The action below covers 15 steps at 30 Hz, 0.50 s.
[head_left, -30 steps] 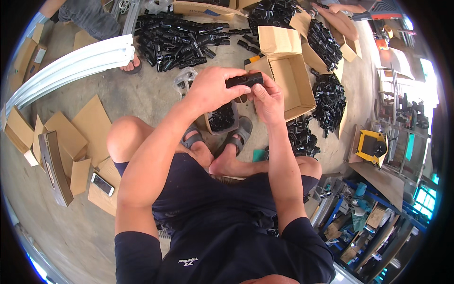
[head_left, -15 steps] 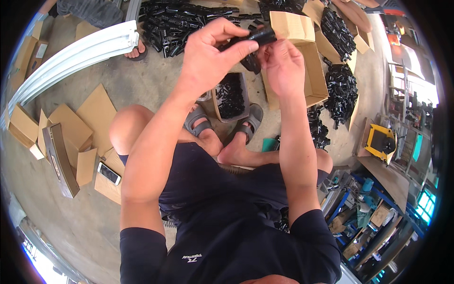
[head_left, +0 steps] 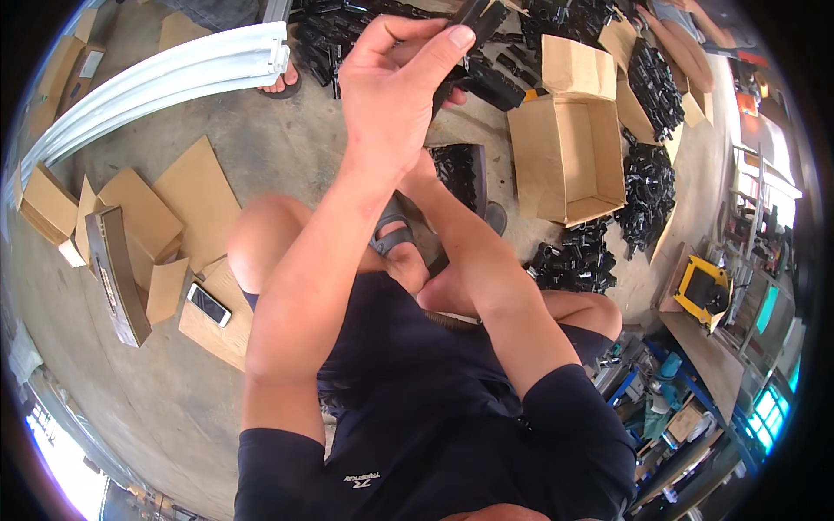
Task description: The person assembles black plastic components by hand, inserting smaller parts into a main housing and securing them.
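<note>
My left hand (head_left: 391,82) is raised at top centre, its thumb pressed along a glossy black plastic part (head_left: 476,19) gripped in its fingers. The part's lower end is partly hidden by the hand. Lower down, my right hand (head_left: 420,172) crosses behind my left wrist, and its fingers are hidden there. It is nearest to a grey bin (head_left: 480,178) holding small black pieces (head_left: 453,167). Whether it touches them cannot be seen.
An open cardboard box (head_left: 534,161) stands right of the bin. Heaps of black parts (head_left: 647,187) lie beyond and beside it. White curved profiles (head_left: 165,82), flattened cardboard (head_left: 195,204) and a phone (head_left: 208,304) are at left. Another person's foot (head_left: 282,82) and limbs (head_left: 682,52) show.
My right hand has let go of the black part and moved down and left behind my left wrist. My left hand keeps the part, now tilted more upright. The view has shifted slightly.
</note>
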Available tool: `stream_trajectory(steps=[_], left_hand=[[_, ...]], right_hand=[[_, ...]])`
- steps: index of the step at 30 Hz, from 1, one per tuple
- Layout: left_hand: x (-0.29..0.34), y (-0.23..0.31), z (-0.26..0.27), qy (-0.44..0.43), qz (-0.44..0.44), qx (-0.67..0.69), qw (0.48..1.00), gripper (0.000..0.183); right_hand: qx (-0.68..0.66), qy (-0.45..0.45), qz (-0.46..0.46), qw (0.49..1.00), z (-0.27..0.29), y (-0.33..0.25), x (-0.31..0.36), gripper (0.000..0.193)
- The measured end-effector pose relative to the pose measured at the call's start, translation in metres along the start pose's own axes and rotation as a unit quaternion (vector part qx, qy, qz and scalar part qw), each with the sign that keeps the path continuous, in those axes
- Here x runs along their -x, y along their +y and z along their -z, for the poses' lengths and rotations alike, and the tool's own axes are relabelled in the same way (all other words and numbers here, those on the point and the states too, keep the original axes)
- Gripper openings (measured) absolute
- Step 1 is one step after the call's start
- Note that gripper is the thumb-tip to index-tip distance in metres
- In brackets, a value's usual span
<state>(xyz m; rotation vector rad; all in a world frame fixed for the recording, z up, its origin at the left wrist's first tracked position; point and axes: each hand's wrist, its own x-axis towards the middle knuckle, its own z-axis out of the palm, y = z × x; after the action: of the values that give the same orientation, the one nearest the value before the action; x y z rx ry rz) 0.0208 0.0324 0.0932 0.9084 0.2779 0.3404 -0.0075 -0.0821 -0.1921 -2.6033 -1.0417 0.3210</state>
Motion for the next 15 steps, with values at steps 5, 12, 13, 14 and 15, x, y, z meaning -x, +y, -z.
stream_trajectory(steps=[5, 12, 13, 14, 15], left_hand=[[-0.012, -0.005, 0.008, 0.039, 0.034, 0.023, 0.998, 0.015], [-0.029, -0.014, 0.017, 0.055, 0.052, 0.011, 0.997, 0.012], [-0.031, -0.015, 0.015, 0.056, 0.056, 0.007, 0.997, 0.012], [-0.032, -0.018, 0.013, 0.052, 0.059, 0.008, 0.997, 0.011], [-0.033, -0.02, 0.01, 0.045, 0.062, 0.01, 0.997, 0.011]], right_hand=[[0.015, 0.052, 0.019, 0.998, -0.031, 0.003, -0.005, 0.021], [-0.097, -0.012, -0.062, 0.993, -0.038, -0.005, -0.007, 0.018], [-0.126, -0.002, -0.069, 0.99, -0.041, -0.005, -0.008, 0.017], [-0.153, 0.009, -0.077, 0.985, -0.043, -0.005, -0.009, 0.016], [-0.077, -0.01, -0.05, 0.996, -0.041, -0.003, 0.002, 0.015]])
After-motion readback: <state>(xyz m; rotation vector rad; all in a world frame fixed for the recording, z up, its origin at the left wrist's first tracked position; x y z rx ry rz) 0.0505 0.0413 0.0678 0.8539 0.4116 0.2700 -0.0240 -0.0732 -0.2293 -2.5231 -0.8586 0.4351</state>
